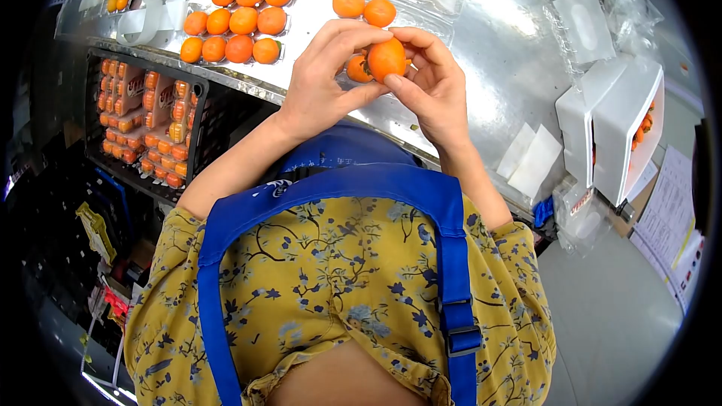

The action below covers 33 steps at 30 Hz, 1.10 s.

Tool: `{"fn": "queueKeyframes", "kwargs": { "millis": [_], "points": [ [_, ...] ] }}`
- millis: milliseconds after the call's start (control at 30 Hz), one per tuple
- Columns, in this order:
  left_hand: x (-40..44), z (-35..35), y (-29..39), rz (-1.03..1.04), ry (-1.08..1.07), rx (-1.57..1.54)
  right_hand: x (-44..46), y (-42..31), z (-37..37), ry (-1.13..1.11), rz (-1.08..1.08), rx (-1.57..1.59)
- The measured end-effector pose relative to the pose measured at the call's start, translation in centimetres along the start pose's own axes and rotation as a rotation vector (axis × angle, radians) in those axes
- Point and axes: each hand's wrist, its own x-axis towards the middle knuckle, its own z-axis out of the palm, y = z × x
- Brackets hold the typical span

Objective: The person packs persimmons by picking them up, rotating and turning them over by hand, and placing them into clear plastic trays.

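Note:
An orange mandarin (pixel 387 58) is held up between my two hands above the front part of the steel table. My right hand (pixel 435 79) is closed around its right side, thumb in front. My left hand (pixel 325 68) curves around from the left, its index fingertip and thumb reaching the same fruit. Just left of it, a second mandarin (pixel 357 69) shows partly between my hands; whether it is gripped or lies in a tray I cannot tell. Beyond my fingers, two mandarins (pixel 364 8) sit in a clear plastic tray (pixel 430 28).
Mandarins in clear trays (pixel 242 21) stand left on the steel table (pixel 496 53). A black crate (pixel 197 105) of packed fruit is below left. White foam boxes (pixel 611 128), plastic bags (pixel 628 15) and white paper pieces (pixel 531 159) lie to the right.

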Motion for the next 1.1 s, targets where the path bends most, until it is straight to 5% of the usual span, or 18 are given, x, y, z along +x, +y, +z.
{"fn": "queueKeyframes", "kwargs": {
  "millis": [700, 833, 967, 1000, 1100],
  "points": [
    [0.2, 0.8, 0.5, -0.109, -0.048, -0.029, 0.1, 0.4, -2.1, -0.004, 0.113, 0.075],
    [-0.5, 0.0, -0.6, -0.175, -0.132, 0.034, 1.6, -0.5, -10.2, 0.219, 0.015, -0.188],
    [-1.2, -0.5, -1.2, -0.235, -0.090, 0.072, 4.3, -5.6, -20.1, 0.677, 0.015, -0.720],
    [-1.2, -0.5, -1.5, -0.245, -0.059, 0.081, 4.9, -5.6, -24.7, 0.707, -0.209, -0.741],
    [-1.6, -0.7, -2.2, -0.297, -0.036, 0.104, 6.4, -9.8, -30.9, 0.787, -0.378, -0.819]
  ]
}}
